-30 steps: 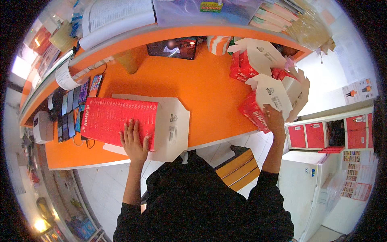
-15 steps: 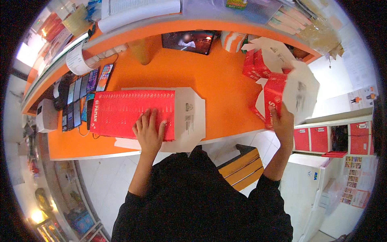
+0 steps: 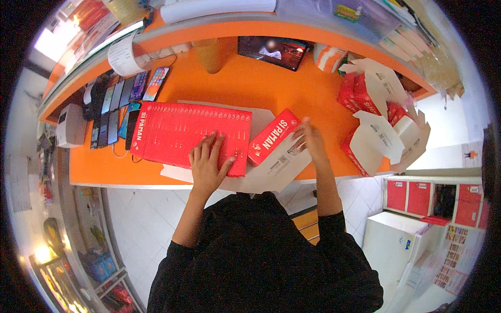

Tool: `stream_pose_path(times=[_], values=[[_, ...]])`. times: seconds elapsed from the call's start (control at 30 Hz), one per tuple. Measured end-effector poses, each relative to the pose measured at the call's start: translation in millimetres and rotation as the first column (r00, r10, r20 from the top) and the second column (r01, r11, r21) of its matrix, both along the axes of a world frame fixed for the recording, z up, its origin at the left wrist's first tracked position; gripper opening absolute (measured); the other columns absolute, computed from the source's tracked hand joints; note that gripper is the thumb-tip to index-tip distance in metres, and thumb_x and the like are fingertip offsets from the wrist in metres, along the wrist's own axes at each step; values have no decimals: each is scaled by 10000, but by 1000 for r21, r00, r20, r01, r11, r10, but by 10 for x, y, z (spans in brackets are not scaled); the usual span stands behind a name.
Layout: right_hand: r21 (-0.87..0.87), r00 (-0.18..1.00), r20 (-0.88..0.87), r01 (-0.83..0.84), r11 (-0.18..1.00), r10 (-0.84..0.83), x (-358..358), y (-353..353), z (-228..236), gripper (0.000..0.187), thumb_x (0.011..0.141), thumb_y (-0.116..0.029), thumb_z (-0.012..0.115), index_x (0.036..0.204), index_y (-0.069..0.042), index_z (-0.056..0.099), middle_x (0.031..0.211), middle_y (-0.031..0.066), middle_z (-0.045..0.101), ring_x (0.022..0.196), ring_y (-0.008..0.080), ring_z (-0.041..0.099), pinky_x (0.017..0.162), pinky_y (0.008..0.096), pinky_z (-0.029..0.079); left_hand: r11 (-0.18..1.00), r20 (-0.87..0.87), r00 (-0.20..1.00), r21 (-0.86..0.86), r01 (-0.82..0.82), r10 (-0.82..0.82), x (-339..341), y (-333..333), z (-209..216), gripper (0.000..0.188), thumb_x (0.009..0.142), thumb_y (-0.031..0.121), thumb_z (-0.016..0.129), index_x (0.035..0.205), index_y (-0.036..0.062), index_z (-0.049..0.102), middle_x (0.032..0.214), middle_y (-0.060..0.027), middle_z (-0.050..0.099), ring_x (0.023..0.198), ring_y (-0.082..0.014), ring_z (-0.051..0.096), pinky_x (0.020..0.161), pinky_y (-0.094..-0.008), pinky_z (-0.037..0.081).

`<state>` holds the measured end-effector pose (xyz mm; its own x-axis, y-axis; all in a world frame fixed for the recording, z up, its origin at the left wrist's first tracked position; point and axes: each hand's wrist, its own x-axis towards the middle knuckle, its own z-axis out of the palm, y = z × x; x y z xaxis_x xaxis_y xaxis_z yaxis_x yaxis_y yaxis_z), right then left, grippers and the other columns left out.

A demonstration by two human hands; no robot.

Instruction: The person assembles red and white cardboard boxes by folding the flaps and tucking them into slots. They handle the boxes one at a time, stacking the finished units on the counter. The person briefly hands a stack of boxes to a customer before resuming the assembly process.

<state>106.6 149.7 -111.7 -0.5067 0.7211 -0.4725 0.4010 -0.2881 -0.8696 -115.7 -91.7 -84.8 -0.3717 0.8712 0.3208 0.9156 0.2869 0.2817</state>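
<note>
A row of nested red-and-white cardboard food boxes (image 3: 177,133) lies on the orange desk in front of me. My left hand (image 3: 210,161) rests on its right part, fingers spread and palm down. At the row's right end, one red box (image 3: 274,136) is turned at an angle away from the others, its white flap (image 3: 271,169) spread below. My right hand (image 3: 312,141) is at that box's right end, fingers bent around its edge; the fingertips are slightly blurred. Several opened-out boxes (image 3: 373,138) are grouped at the right of the desk.
Several phones (image 3: 112,112) lie at the left, near a small white device (image 3: 69,125). A tablet (image 3: 272,52) leans at the back beneath the shelf (image 3: 219,26), beside an orange-striped package (image 3: 329,57). A wooden-slatted seat (image 3: 307,225) stands below the desk's front edge (image 3: 130,185).
My right hand has let go of a box at the right group and moved left to the row. The row's end box is now angled outward. The whole view has shifted.
</note>
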Motion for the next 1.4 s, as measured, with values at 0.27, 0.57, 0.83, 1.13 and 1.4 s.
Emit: stream_pose_path(times=[0.27,0.57,0.83,1.13,1.4], values=[[525,934,-74,-262,810,350,-428,216,-481,454,765,54,612,1205,-41,557,1131,117,621,1030,259,618,868,354,512,1000,51,998,1,28,-28,32,-67,30,657,803,483,629,1318,103,482,1391,-94,432,1287,-318,378,1036,-466,289],[666,754,-20,-480,571,656,-855,187,-271,460,797,21,589,1248,-58,551,1180,153,615,1084,270,600,923,365,465,996,65,997,-78,-44,49,65,-14,79,588,841,460,597,1316,129,492,1380,-107,437,1285,-312,384,1039,-461,288],[563,609,92,-684,464,788,-833,424,-90,546,734,126,578,1253,-41,536,1179,104,604,1032,237,608,868,327,495,998,8,1000,-54,-27,27,49,488,-14,592,896,478,487,1357,110,444,1423,-148,378,1379,-330,255,1136,-495,145],[382,550,-84,-753,536,831,-861,553,-110,535,723,120,596,1217,-79,547,1228,49,567,1049,163,579,855,298,496,986,-74,992,-123,-114,105,1,949,-127,543,944,384,410,1404,98,372,1455,-142,350,1387,-328,239,1138,-504,119],[443,415,-51,-806,393,908,-940,604,-43,620,729,92,551,1321,-85,500,1210,115,555,1092,240,549,923,326,447,986,-90,986,-70,-149,143,-21,1023,-169,496,940,369,409,1351,93,443,1411,-130,401,1377,-314,261,1126,-519,145]])
